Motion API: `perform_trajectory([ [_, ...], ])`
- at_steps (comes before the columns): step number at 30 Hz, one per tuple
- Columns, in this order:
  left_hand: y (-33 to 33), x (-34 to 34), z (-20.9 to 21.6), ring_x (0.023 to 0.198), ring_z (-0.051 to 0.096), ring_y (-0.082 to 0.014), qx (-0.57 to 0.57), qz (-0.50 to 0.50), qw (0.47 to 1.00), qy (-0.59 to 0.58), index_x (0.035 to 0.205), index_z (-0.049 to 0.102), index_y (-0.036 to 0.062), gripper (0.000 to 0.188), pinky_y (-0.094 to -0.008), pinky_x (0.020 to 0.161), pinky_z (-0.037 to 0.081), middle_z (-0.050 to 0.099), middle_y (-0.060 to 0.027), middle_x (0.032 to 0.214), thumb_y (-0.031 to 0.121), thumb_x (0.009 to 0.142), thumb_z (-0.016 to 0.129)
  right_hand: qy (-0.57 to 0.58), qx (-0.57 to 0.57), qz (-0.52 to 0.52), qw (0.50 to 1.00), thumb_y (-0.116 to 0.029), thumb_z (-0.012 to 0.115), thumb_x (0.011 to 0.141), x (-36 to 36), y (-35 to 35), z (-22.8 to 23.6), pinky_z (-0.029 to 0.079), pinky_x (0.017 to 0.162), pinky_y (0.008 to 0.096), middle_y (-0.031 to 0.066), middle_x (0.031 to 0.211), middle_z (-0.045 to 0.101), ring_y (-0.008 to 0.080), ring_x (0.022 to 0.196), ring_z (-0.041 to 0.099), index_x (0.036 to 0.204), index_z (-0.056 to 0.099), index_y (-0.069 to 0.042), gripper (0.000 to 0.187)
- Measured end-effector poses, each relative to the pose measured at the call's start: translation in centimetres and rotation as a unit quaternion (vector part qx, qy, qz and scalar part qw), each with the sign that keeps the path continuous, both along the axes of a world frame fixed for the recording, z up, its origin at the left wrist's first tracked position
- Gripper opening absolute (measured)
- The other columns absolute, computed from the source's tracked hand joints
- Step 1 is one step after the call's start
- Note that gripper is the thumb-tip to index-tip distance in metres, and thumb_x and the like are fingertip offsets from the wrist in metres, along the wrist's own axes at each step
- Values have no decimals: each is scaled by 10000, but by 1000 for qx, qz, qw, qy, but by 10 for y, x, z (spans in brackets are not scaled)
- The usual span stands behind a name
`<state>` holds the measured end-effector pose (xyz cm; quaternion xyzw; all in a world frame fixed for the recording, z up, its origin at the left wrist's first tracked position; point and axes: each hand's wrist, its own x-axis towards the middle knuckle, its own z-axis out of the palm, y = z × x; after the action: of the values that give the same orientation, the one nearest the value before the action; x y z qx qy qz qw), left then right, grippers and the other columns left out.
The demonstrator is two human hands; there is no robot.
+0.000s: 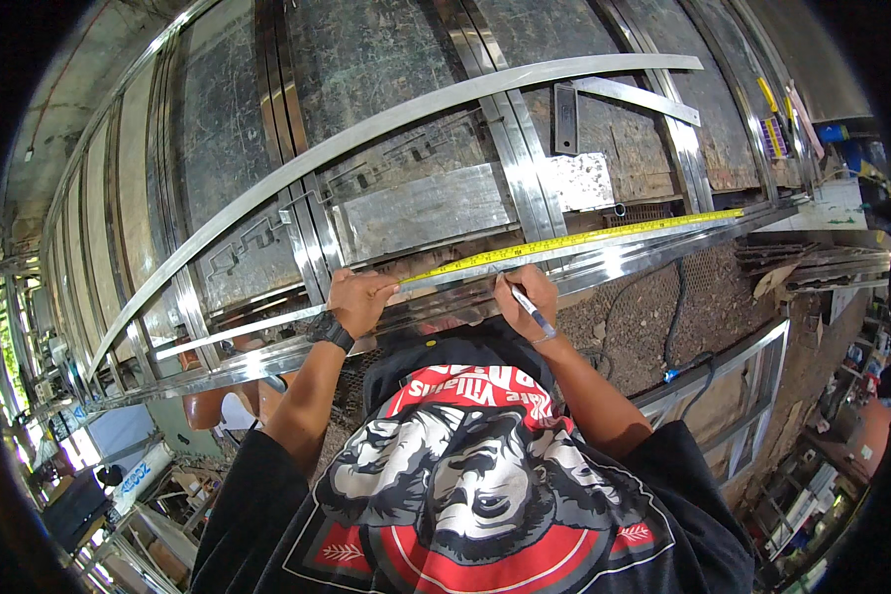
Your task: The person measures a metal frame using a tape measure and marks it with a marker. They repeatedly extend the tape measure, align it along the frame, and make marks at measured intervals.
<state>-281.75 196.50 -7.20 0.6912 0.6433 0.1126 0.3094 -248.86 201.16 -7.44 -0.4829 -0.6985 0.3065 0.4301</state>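
A yellow tape measure blade [594, 237] stretches along a narrow shiny metal strip [252, 325], which lies lengthwise on the near edge of a metal frame. My left hand [359, 297], with a dark watch on its wrist, pinches the left end of the blade against the strip. In my right hand [527, 300] is a pen [533, 312], its lower end slanting back toward my wrist. The pen's tip is mostly hidden by my fingers, close to the strip and the blade's near edge. Where the tape's right end goes is hard to make out.
Shiny metal bars [530, 148] cross the dark scratched worktop [376, 59]. A long flat metal bar [386, 126] lies over them. Beyond the tape are a try square [565, 119] and a metal plate [426, 210]. A cable [679, 317] hangs at the right, near a metal frame [752, 396].
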Motion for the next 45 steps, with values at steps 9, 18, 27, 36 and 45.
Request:
perform_trajectory([
  [9, 1, -2, -11, 863, 692, -242, 63, -2, 998, 0, 984, 820, 193, 185, -439, 940, 385, 778, -4, 919, 319, 1008, 686, 29, -14, 9, 999, -31, 770, 867, 0, 4, -11, 485, 621, 428, 161, 742, 598, 370, 676, 617, 869, 601, -52, 170],
  [18, 7, -1, -4, 886, 697, -244, 12, 4, 1000, 6, 1000, 822, 189, 201, -446, 965, 381, 782, -10, 933, 330, 1015, 679, -19, 50, 23, 998, -43, 754, 936, 4, 9, -18, 546, 601, 346, 126, 745, 703, 235, 636, 705, 898, 602, -42, 156],
  [27, 5, -2, -9, 894, 699, -237, 10, 4, 1000, 6, 1037, 827, 201, 214, -470, 1007, 372, 786, -12, 943, 346, 1026, 671, 16, 0, -2, 1000, -52, 765, 880, 0, 5, -19, 478, 601, 421, 162, 730, 586, 360, 649, 607, 859, 599, -45, 168],
  [36, 5, -2, -11, 880, 692, -226, 26, 2, 1000, 2, 1041, 826, 216, 203, -476, 998, 369, 779, -8, 916, 349, 1024, 673, -16, 3, 3, 1000, -80, 779, 924, 3, 5, -17, 549, 610, 364, 143, 735, 674, 285, 649, 709, 898, 605, -44, 180],
  [45, 7, 0, -2, 848, 679, -213, 12, 0, 1000, 14, 1038, 833, 228, 187, -435, 934, 367, 767, 0, 885, 332, 1019, 679, -12, 38, 16, 999, -50, 757, 933, 2, 8, -17, 554, 600, 356, 144, 748, 695, 268, 646, 721, 912, 597, -45, 162],
])
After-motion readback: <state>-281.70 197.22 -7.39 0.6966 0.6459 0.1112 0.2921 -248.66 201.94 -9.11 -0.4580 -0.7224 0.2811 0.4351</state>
